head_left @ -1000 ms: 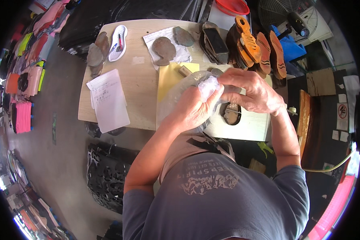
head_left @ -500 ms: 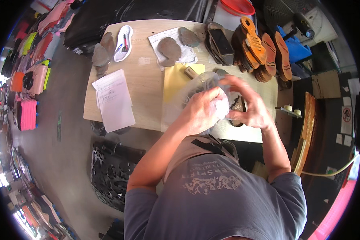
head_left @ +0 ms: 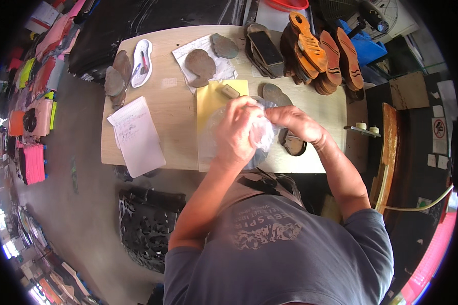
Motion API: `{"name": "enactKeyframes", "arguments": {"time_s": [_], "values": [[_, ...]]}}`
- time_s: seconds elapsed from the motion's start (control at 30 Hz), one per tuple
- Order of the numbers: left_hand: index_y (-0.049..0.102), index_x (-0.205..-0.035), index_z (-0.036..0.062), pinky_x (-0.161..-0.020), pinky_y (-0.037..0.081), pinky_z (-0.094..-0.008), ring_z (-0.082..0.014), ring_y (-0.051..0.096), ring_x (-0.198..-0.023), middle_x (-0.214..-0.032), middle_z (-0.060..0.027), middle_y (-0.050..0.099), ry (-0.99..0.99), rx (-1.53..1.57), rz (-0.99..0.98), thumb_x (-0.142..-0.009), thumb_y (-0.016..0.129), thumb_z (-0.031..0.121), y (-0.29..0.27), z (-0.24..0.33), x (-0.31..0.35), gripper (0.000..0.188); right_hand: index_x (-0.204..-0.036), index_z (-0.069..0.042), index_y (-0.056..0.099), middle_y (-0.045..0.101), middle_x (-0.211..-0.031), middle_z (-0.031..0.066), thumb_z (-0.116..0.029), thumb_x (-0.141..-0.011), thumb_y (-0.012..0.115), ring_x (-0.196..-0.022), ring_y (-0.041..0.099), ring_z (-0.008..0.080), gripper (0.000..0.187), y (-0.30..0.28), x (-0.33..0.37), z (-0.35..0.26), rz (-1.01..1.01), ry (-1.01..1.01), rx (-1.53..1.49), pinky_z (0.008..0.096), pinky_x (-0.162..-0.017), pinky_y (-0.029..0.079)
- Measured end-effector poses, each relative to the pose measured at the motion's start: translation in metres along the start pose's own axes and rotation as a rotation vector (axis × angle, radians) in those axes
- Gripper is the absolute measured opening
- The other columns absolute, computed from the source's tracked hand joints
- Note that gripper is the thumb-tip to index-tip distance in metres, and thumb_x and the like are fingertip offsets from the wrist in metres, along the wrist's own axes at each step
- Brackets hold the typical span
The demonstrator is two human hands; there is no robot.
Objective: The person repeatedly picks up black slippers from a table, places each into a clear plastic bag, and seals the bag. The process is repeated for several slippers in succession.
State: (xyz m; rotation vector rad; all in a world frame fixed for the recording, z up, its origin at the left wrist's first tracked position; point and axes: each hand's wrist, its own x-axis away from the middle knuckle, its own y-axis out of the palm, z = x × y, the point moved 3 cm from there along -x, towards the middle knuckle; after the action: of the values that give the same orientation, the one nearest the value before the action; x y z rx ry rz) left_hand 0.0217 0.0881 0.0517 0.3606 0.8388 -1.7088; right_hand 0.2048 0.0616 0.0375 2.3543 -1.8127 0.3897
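Both hands are on a clear plastic bag (head_left: 262,133) over the near middle of the table. My left hand (head_left: 237,127) is wrapped round its bunched plastic. Opposite it, my right hand (head_left: 299,123) pinches the bag's gathered upper part, fingers bent toward the left. What lies inside the bag is hard to make out. Beneath the left side of the bag is a yellow sheet (head_left: 203,104) with a small block (head_left: 230,91) on it. A grey sole-shaped piece (head_left: 276,95) lies just beyond the right hand, and a dark-rimmed, sole-shaped thing (head_left: 294,144) lies below it.
On the wooden table (head_left: 178,147) are written papers (head_left: 138,134), a white sole-shaped tray (head_left: 142,61) with pens, and grey pieces (head_left: 200,66). At the back right stand a phone (head_left: 266,48) on a stack, orange sole shapes (head_left: 308,43) and brown insoles (head_left: 349,58). A wall shelf (head_left: 362,130) juts out at right.
Both hands and the bag have shifted left. My right hand has closed from a spread grasp onto the bag's gathered plastic, uncovering the grey sole-shaped piece. The whole view has shifted slightly.
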Motion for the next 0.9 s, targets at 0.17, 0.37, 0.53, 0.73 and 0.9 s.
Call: {"name": "enactKeyframes", "arguments": {"time_s": [0.17, 0.37, 0.53, 0.73, 0.9], "values": [[0.070, -0.101, 0.0071, -0.078, 0.058, -0.0363, -0.0258, 0.069, -0.094, -0.119, -0.0122, 0.059, -0.035, 0.086, -0.056, -0.082, 0.074, 0.001, 0.004, -0.004, -0.001, 0.020, -0.113, -0.004, 0.070, 0.070, -0.102, 0.0020, -0.029, -0.106, 0.059, -0.095, 0.062, 0.0106, 0.028, 0.010, -0.006, 0.009, 0.112, 0.008, -0.439, 0.0280, -0.087, 0.049], [0.074, -0.108, 0.0061, -0.082, 0.057, -0.0372, -0.0264, 0.067, -0.096, -0.125, -0.0139, 0.057, 0.027, 0.112, -0.085, -0.083, 0.071, -0.003, 0.005, 0.002, -0.002, 0.027, -0.109, -0.005, 0.070, 0.070, -0.097, -0.0012, -0.015, -0.103, 0.064, -0.089, 0.060, 0.0047, 0.013, 0.014, 0.001, -0.007, 0.315, -0.189, -0.291, 0.0224, -0.079, 0.049], [0.071, -0.104, 0.0053, -0.101, 0.047, -0.0484, -0.0381, 0.054, -0.123, -0.131, -0.0154, 0.058, -0.005, 0.154, -0.228, -0.082, 0.070, 0.002, 0.004, 0.007, 0.016, 0.023, -0.102, -0.003, 0.070, 0.068, -0.088, -0.0030, -0.015, -0.102, 0.065, -0.079, 0.057, 0.0036, 0.013, 0.004, 0.002, -0.002, 0.611, -0.186, -0.063, 0.0217, -0.070, 0.046], [0.065, -0.086, 0.0008, -0.107, 0.041, -0.0477, -0.0374, 0.052, -0.126, -0.121, -0.0077, 0.067, -0.044, 0.126, -0.367, -0.080, 0.063, -0.001, -0.012, 0.010, 0.059, 0.006, -0.089, -0.001, 0.067, 0.059, -0.071, 0.0040, -0.017, -0.094, 0.069, -0.066, 0.052, 0.0107, 0.017, -0.040, -0.034, 0.037, 0.917, -0.119, 0.505, 0.0298, -0.062, 0.045], [0.060, -0.093, -0.0008, -0.097, 0.048, -0.0462, -0.0363, 0.058, -0.119, -0.108, -0.0103, 0.069, -0.163, 0.293, -0.303, -0.097, 0.057, 0.008, -0.033, 0.010, 0.075, 0.010, -0.096, -0.002, 0.067, 0.069, -0.079, 0.0070, -0.025, -0.100, 0.067, -0.071, 0.063, 0.0164, 0.023, -0.026, -0.036, 0.041, 0.871, -0.100, 0.233, 0.0330, -0.069, 0.053]]}}
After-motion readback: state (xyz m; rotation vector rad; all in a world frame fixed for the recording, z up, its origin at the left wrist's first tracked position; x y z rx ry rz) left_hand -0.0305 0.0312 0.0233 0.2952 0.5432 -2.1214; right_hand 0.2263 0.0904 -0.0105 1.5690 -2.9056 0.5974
